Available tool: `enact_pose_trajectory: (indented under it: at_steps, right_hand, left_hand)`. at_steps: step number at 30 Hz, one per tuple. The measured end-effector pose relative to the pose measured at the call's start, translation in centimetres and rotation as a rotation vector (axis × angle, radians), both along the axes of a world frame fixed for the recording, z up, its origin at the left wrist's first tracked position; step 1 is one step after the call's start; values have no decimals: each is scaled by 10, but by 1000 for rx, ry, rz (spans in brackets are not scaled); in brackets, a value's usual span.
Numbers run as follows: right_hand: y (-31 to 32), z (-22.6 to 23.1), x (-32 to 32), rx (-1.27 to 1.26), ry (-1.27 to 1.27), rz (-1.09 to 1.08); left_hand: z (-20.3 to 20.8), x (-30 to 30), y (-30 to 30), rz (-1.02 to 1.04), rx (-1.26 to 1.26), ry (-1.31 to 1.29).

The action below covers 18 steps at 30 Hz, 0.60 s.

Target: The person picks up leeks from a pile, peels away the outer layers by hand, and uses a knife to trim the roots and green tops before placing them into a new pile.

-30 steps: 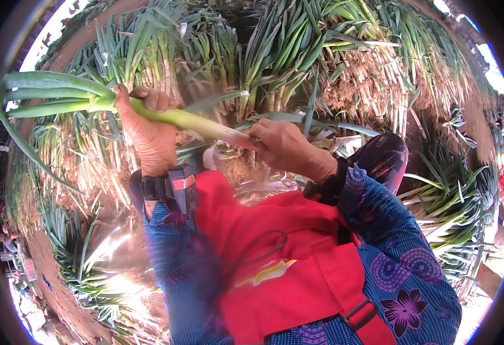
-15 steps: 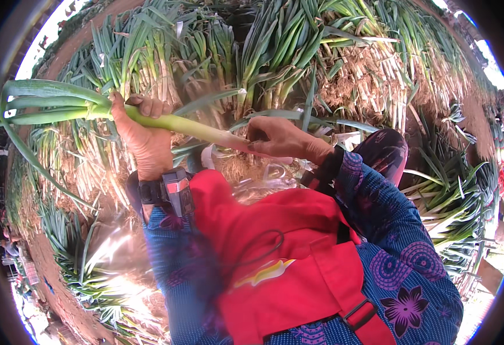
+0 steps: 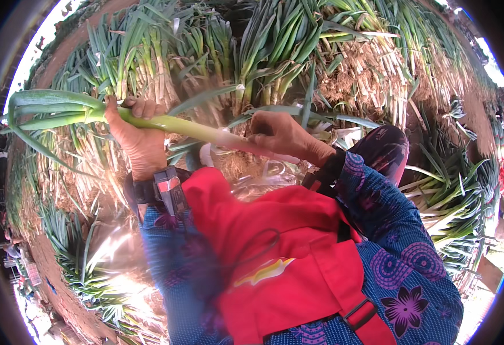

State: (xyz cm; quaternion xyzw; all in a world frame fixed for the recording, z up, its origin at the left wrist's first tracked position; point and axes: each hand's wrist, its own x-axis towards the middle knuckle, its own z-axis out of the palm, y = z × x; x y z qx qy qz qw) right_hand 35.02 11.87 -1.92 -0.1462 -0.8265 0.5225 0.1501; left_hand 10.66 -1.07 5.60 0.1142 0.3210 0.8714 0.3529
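A long green onion lies almost level across my lap, its leaves to the left and its pale end to the right. My left hand is closed round the stalk just below where the leaves fork. Farther down, my right hand has its fingers curled and pinched against the whitish part of the stalk. The tip of that pale end shows just beyond and below the right fingers. Whether a thin outer layer is also caught between those fingers cannot be made out.
Bundled green onions with dark leaves stand across the far side. A mass of brown roots faces me at the upper right. More onions lie at the right and lower left. My red apron covers my lap; plastic film lies just beyond.
My left hand and the green onion's leafy end have shifted slightly. My right hand's fingers have drawn tighter against the pale stalk, moving a little toward the right.
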Motion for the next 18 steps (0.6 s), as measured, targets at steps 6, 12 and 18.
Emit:
enact_pose_trajectory:
  at_steps: [6, 12, 18]
  right_hand:
    - [-2, -1, -4, -81, 60, -23]
    - [-7, 1, -11, 464, 52, 49]
    - [-8, 2, -11, 568, 79, 89]
  left_hand:
    - [-1, 0, -1, 42, -27, -1]
    - [1, 8, 5, 101, -83, 9]
    - [3, 15, 10, 132, -113, 16]
